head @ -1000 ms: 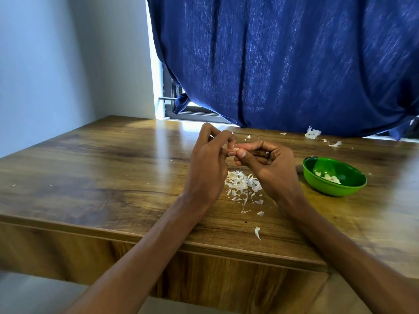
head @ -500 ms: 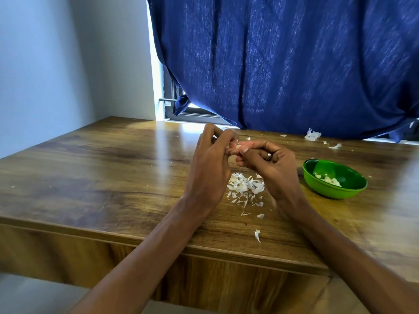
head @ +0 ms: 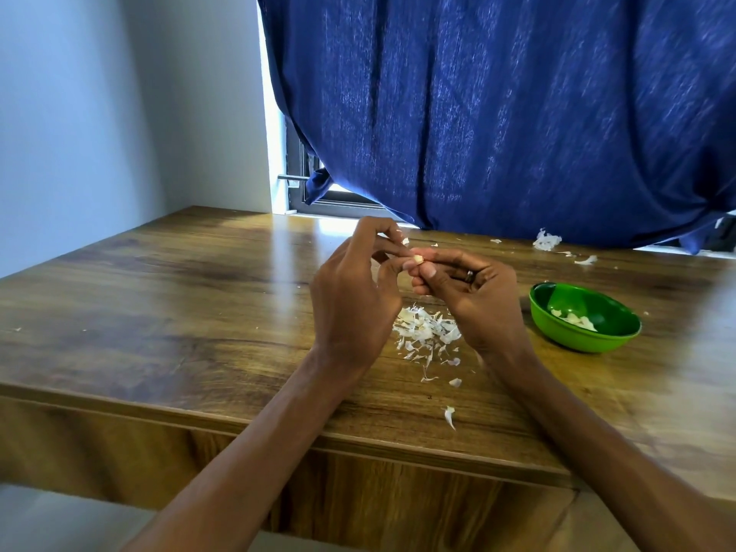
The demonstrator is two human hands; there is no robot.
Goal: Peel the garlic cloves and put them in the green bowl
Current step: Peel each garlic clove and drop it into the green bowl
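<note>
Garlic clove (head: 418, 258): pinched between left hand (head: 354, 300) and right hand (head: 478, 304) fingertips. Green bowl (head: 584, 341): table (head: 159, 312) right edge, holds peeled cloves (head: 575, 319). No legible writing.

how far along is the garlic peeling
Done: a few peeled cloves lie in the green bowl, and a pile of skins sits on the table. In hand: the right hand and left hand pinch one clove. No unpeeled cloves show elsewhere.
</note>
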